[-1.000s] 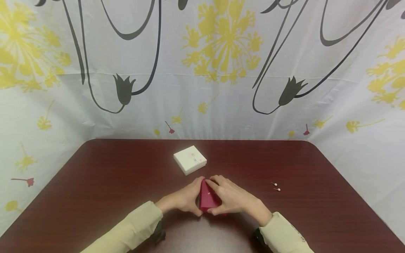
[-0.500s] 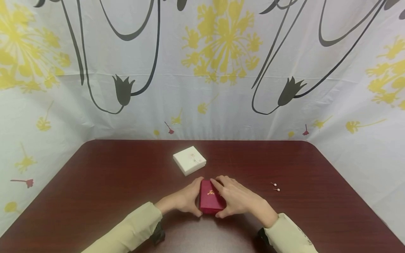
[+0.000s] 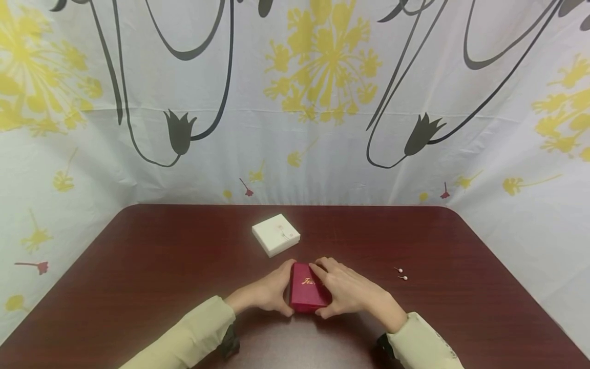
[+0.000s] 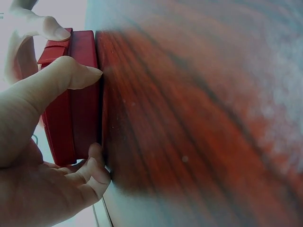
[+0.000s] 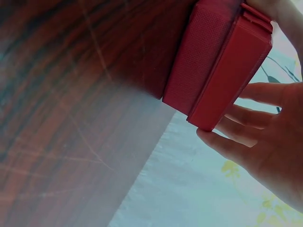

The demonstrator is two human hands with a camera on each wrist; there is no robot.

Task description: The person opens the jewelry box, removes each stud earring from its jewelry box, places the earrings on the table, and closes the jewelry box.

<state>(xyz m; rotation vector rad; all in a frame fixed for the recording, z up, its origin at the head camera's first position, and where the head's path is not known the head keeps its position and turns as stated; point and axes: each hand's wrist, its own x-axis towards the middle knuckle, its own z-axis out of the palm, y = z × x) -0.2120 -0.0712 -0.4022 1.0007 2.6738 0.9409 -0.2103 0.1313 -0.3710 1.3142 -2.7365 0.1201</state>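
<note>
A small dark red jewelry box (image 3: 306, 298) with gold lettering rests on the table, its lid down over the base. My left hand (image 3: 269, 291) grips its left side, with the thumb (image 4: 75, 73) at the near face and curled fingers at the far end. On the other side, my right hand (image 3: 350, 291) holds the lid, thumb at the near right corner and fingers across the top, covering part of the lettering. Close up in the right wrist view, fingertips meet the lid's edge (image 5: 229, 78). What lies inside the box is hidden.
A white square box (image 3: 276, 233) with a small flower print lies behind the hands. Two pearl-headed earring studs (image 3: 400, 270) lie on the dark wood table (image 3: 184, 246) to the right. A patterned curtain (image 3: 295, 169) hangs along the far edge.
The red lid, tilted up a second ago, has come down flat, bringing the gold lettering into view. My right hand has shifted slightly right with it; the left hand stays in place.
</note>
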